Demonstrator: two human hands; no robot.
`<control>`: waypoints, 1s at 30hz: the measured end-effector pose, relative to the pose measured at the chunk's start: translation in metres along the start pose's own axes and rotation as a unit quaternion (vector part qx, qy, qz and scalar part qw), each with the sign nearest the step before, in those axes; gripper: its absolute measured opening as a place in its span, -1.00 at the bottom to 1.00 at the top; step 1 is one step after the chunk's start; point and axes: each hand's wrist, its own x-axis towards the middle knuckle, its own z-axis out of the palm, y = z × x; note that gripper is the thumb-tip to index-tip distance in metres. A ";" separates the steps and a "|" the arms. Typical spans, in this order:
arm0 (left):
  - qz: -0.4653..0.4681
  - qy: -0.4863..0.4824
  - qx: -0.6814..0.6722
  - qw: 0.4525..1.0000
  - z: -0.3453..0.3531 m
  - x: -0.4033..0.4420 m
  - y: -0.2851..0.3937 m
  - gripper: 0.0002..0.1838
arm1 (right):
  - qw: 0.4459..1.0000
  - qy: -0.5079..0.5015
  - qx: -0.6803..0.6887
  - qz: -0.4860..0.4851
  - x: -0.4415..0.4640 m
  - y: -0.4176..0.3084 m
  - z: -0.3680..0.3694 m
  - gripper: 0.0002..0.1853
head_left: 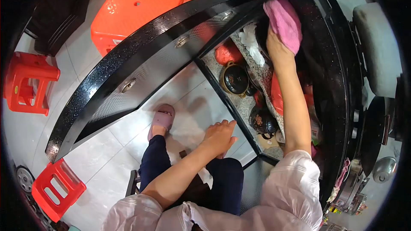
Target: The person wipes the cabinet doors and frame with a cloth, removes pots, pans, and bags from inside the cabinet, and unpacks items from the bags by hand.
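Note:
My right hand reaches up to the far right with a pink cloth, which covers most of its fingers. The cloth lies against the dark inner face of a black cabinet; whether it presses hard there I cannot tell. Over my knee hovers or rests my left hand, empty, its fingers loosely stretched and the thumb apart. Below my right forearm, the cabinet shelves hold a dark lidded pot, a black flowered pot and a red bag.
A large black-edged cabinet door stands open on the left. Beyond it is an orange-red plastic table. Red stools stand on the tiled floor. At the right are a wok and a metal lid.

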 end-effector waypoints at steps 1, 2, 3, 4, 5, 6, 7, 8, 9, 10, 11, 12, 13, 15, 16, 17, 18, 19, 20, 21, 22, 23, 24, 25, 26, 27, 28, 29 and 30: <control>-0.003 0.002 -0.004 1.000 -0.003 -0.001 0.000 -0.40 | 0.997 -0.039 -0.063 -0.006 -0.007 -0.001 -0.016 -0.60; -0.006 0.004 -0.008 1.000 -0.007 -0.002 0.001 -0.41 | 0.999 -0.044 -0.011 -0.023 -0.019 0.005 -0.027 -0.54; -0.008 0.007 -0.011 1.000 -0.012 -0.002 0.002 -0.41 | 0.997 -0.047 0.041 -0.040 -0.033 0.014 -0.035 -0.48; -0.003 0.014 -0.010 1.000 -0.017 -0.002 0.001 -0.40 | 0.996 -0.050 0.078 -0.006 -0.038 0.016 -0.047 -0.45; 0.000 0.017 -0.009 1.000 -0.020 -0.003 0.002 -0.40 | 0.997 -0.062 0.045 -0.018 -0.037 0.017 -0.048 -0.46; 0.006 0.013 -0.008 1.000 -0.019 -0.004 0.002 -0.40 | 0.997 -0.079 0.007 -0.025 -0.031 0.012 -0.058 -0.47; 0.007 0.011 -0.007 1.000 -0.016 -0.002 0.001 -0.40 | 0.996 -0.086 0.001 -0.016 -0.026 0.012 -0.063 -0.51; 0.012 0.001 -0.007 1.000 -0.012 0.002 0.001 -0.40 | 0.996 -0.081 0.022 -0.004 -0.018 0.010 -0.060 -0.54; 0.015 -0.016 -0.009 1.000 -0.005 0.001 0.001 -0.39 | 0.996 -0.075 0.051 0.013 -0.012 0.008 -0.056 -0.57; 0.031 -0.021 -0.006 0.999 0.000 0.003 -0.001 -0.40 | 0.995 -0.061 0.080 0.025 -0.005 0.006 -0.051 -0.61; 0.044 -0.022 -0.004 0.999 0.004 0.005 -0.004 -0.40 | 0.993 -0.032 0.110 0.030 0.000 0.006 -0.049 -0.64; 0.057 -0.021 -0.003 0.998 0.008 0.007 -0.006 -0.41 | 0.989 0.000 0.145 0.023 0.006 0.006 -0.055 -0.67; 0.056 -0.019 0.001 0.998 0.010 0.011 -0.007 -0.41 | 0.980 0.077 0.181 -0.035 0.021 0.006 -0.074 -0.70; 0.053 -0.014 0.013 0.998 0.012 0.014 -0.011 -0.42 | 0.941 0.004 0.332 0.063 -0.017 0.025 -0.074 -0.56; 0.044 -0.024 0.012 0.999 0.010 0.015 -0.010 -0.41 | 0.993 -0.056 -0.083 -0.066 -0.039 0.029 -0.091 -0.55; 0.034 -0.031 0.011 0.999 0.008 0.017 -0.008 -0.40 | 0.998 -0.062 -0.027 -0.014 -0.059 0.033 -0.109 -0.59; 0.024 -0.038 0.010 0.999 0.007 0.017 -0.004 -0.39 | 0.997 -0.065 0.028 0.039 -0.079 0.037 -0.128 -0.62; 0.023 -0.048 0.014 0.998 0.008 0.018 0.001 -0.39 | 0.990 -0.062 0.083 0.093 -0.097 0.043 -0.145 -0.65; 0.021 -0.058 0.020 0.998 0.008 0.017 0.005 -0.40 | 0.985 -0.093 0.080 0.122 -0.117 0.051 -0.161 -0.61; 0.017 -0.068 0.028 0.997 0.009 0.016 0.007 -0.40 | 0.978 -0.123 0.079 0.152 -0.136 0.060 -0.178 -0.57; 0.020 -0.079 0.029 0.996 0.012 0.016 0.007 -0.41 | 0.977 -0.116 0.074 0.162 -0.150 0.063 -0.199 -0.54; 0.024 -0.089 0.030 0.995 0.015 0.017 0.007 -0.41 | 0.972 -0.143 0.052 0.179 -0.167 0.065 -0.220 -0.54; 0.026 -0.098 0.030 0.994 0.019 0.018 0.009 -0.41 | 0.970 -0.161 0.014 0.184 -0.185 0.069 -0.235 -0.56; 0.023 -0.105 0.030 0.994 0.021 0.018 0.012 -0.41 | 0.963 -0.141 0.035 0.225 -0.201 0.074 -0.249 -0.60; 0.018 -0.109 0.031 0.993 0.022 0.019 0.014 -0.41 | 0.955 -0.118 0.057 0.265 -0.217 0.078 -0.264 -0.65; 0.013 -0.111 0.032 0.993 0.022 0.021 0.015 -0.41 | 0.961 -0.130 0.027 0.244 -0.245 0.093 -0.273 -0.67; 0.014 -0.107 0.031 0.994 0.023 0.022 0.017 -0.41 | 0.948 -0.146 0.037 0.282 -0.269 0.103 -0.287 -0.68; 0.017 -0.103 0.029 0.994 0.024 0.021 0.018 -0.41 | 0.945 -0.149 0.014 0.290 -0.286 0.105 -0.299 -0.68; 0.022 -0.101 0.026 0.994 0.026 0.022 0.020 -0.41 | 0.942 -0.153 -0.009 0.299 -0.302 0.106 -0.311 -0.69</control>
